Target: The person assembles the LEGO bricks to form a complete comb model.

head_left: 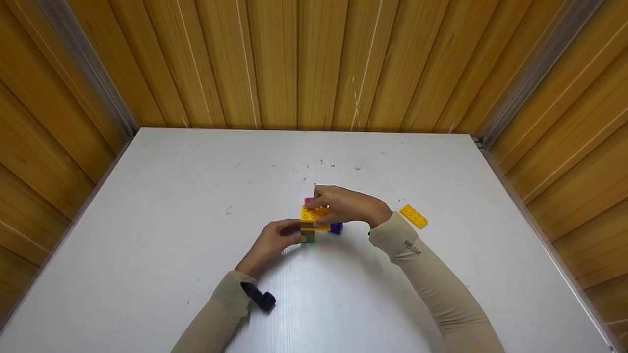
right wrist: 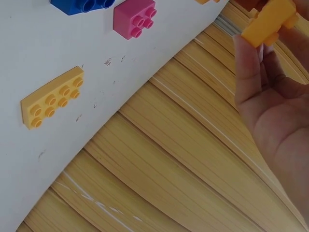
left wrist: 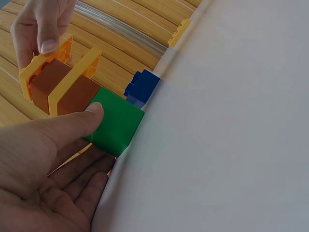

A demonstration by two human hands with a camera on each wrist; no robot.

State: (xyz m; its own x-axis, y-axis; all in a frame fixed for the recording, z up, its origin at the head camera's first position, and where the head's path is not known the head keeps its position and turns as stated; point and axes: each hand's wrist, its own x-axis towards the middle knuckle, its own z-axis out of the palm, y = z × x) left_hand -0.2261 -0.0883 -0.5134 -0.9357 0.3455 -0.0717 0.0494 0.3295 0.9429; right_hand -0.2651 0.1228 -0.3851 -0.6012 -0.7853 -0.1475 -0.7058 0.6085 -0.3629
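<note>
A stack of toy building bricks stands between the two hands. At its bottom is a green brick (left wrist: pixel 118 123), with brown bricks (left wrist: pixel 77 95) above, a thin yellow brick (left wrist: pixel 72 82) between them and another yellow brick (head_left: pixel 310 214) on top. My left hand (head_left: pixel 272 242) grips the stack low down, thumb against the green brick's face in the left wrist view. From above, my right hand (head_left: pixel 351 203) pinches the top yellow brick by its edges. Close beside the stack sit a blue brick (head_left: pixel 336 228) and a pink brick (right wrist: pixel 135 18), partly covered in the head view.
A loose flat yellow brick (head_left: pixel 413 216) lies on the white table (head_left: pixel 196 186), to the right of the right wrist. Yellow wood-look panels (head_left: pixel 319 63) rise behind the table and along both sides. A black strap (head_left: pixel 257 296) hangs at the left sleeve.
</note>
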